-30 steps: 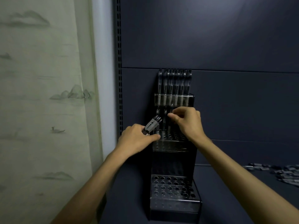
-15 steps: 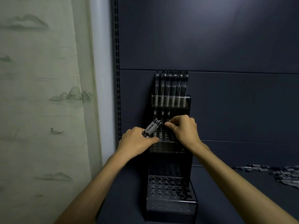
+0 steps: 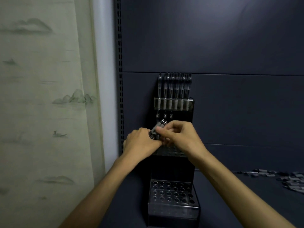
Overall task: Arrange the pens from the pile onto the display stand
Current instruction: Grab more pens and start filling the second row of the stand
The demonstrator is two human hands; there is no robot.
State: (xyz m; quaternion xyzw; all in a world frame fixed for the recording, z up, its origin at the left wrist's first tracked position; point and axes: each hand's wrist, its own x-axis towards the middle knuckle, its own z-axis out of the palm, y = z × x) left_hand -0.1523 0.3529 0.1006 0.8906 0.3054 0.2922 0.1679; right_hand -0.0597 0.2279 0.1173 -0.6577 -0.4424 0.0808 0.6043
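The bundle of pens [image 3: 157,129] sits at the tiered display stand's [image 3: 174,208] middle tier, gripped in the left hand [image 3: 141,142]. The right hand [image 3: 179,137], which half a second ago was apart at the holes, now meets the bundle, thumb and forefinger pinching a pen. The loose pen pile [image 3: 279,176] lies far right on the shelf.

A pale curtain [image 3: 41,112] printed with ink mountains is hanging down the left of the frame. A dark panelled wall [image 3: 213,38] is filling the upper right, a slotted upright rail [image 3: 121,79] running along its left edge.
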